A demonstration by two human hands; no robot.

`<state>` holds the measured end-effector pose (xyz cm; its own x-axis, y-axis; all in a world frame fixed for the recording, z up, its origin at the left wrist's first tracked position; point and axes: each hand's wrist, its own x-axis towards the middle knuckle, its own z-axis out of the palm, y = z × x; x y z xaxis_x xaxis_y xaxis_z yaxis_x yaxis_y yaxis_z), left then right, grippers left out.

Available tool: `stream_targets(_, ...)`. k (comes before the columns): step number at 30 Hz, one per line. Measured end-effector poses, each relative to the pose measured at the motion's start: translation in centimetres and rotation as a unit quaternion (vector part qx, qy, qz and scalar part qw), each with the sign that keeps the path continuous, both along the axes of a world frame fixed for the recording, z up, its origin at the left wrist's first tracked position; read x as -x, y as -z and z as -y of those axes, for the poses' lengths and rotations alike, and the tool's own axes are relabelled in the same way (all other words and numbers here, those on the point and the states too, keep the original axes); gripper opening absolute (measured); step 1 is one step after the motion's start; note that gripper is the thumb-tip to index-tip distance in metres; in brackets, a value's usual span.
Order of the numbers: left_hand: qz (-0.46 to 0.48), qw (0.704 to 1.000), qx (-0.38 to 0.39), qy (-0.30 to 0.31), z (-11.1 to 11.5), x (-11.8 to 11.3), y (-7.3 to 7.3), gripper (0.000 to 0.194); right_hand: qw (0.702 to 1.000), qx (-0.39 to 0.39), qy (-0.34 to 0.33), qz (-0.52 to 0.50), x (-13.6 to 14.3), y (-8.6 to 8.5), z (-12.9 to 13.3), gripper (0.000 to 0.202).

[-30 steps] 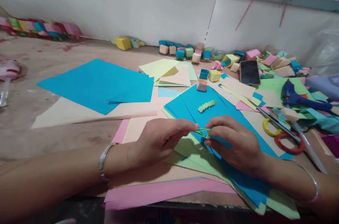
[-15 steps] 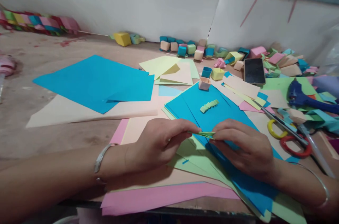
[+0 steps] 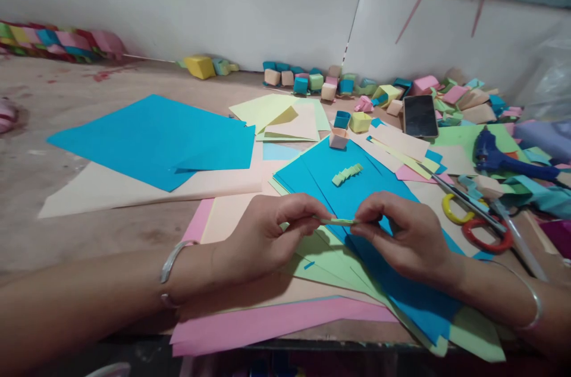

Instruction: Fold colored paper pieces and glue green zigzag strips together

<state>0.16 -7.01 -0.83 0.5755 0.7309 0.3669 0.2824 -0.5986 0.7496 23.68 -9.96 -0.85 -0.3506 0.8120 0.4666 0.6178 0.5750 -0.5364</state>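
Between my two hands a thin green paper strip [image 3: 339,222] is stretched level, low over the blue sheets [image 3: 330,187]. My left hand [image 3: 272,231] pinches its left end between thumb and fingers. Its right end is pinched in my right hand [image 3: 405,240]. A small pleated light green piece [image 3: 347,175] lies on the blue sheet just beyond my fingers. Behind it stand small open paper boxes, one peach [image 3: 339,138], one yellow [image 3: 360,122] and one blue [image 3: 342,119].
At the right are scissors [image 3: 487,234], a blue glue gun [image 3: 504,160] and a black phone [image 3: 420,116] beside piled paper pieces. A large blue sheet [image 3: 151,142] lies at the left. Small paper boxes [image 3: 301,85] line the wall.
The green strip's layers, spread apart before, now lie closer together. My right hand has shifted slightly left and its fingers have curled more. The whole view has shifted a little.
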Motion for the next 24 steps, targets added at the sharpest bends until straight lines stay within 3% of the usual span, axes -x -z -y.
stream_targets(5,-0.072,0.981,-0.172,0.061,0.2,0.2,0.3,0.018,0.996,-0.064,-0.045,0.042,0.6,-0.1,0.5,0.014)
stream_targets(9,-0.087,0.96,-0.262,0.052,0.3,0.2,0.6,0.016,0.99,-0.101,-0.071,0.073,1.0,0.1,1.1,0.019)
stream_targets(14,-0.127,0.949,-0.285,0.047,0.1,0.5,0.6,0.018,0.993,-0.077,-0.066,0.067,1.0,0.4,0.9,0.013)
stream_targets(20,-0.156,0.952,-0.264,0.016,-0.4,0.5,1.1,0.019,0.996,0.025,-0.079,0.041,0.7,0.3,0.3,0.013)
stream_targets(24,-0.169,0.954,-0.243,0.038,0.0,0.4,1.5,0.013,0.993,0.019,-0.108,0.048,0.9,0.8,0.1,0.014)
